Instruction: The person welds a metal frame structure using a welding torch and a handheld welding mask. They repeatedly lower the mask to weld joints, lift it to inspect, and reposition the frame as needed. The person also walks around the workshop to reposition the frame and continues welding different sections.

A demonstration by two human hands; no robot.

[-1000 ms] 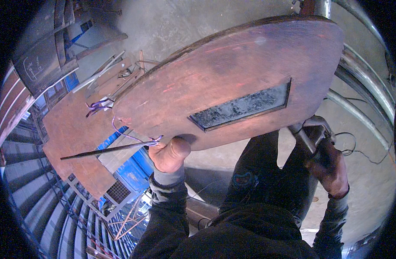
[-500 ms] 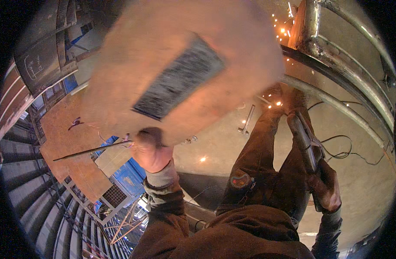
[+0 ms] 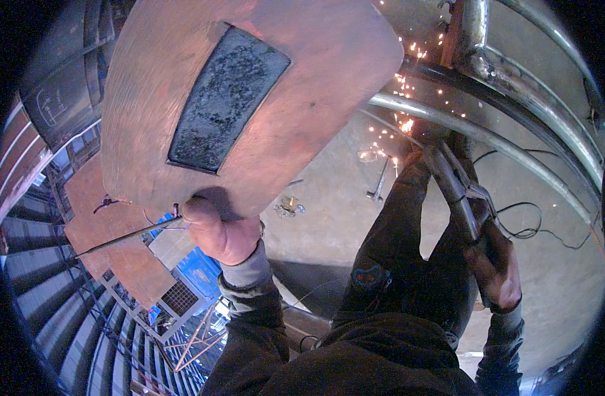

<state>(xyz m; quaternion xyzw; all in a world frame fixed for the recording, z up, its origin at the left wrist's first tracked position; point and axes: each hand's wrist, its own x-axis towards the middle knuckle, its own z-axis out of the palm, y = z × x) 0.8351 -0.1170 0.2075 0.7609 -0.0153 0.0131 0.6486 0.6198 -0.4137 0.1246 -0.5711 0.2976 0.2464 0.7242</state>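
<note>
My left hand point(image 3: 216, 231) is closed at the lower edge of a reddish-brown welding shield point(image 3: 329, 72), holding it up on the left. A dark, speckled rectangular window point(image 3: 230, 99) is set in the shield. Beside my thumb a thin dark rod point(image 3: 131, 237) sticks out to the left; whether I grip it too is unclear. My right hand point(image 3: 499, 274) is wrapped round the handle of a welding electrode holder point(image 3: 457, 191), above my right leg. Bright sparks point(image 3: 405, 124) scatter just beyond the holder's tip, close to a curved metal tube point(image 3: 487, 140).
More curved metal tubes point(image 3: 546, 105) span the upper right. A hammer-like tool point(image 3: 378, 181) and small metal bits point(image 3: 289, 207) lie on the floor point(image 3: 329, 231). A black cable point(image 3: 523, 231) loops at the right. Rusty sheet metal point(image 3: 117, 244) and a blue object point(image 3: 200, 270) are at the left.
The shield has shifted left and swung more upright, now sharp instead of blurred. My left hand has moved slightly left. The holder's tip has moved a little left, and sparks are more spread.
</note>
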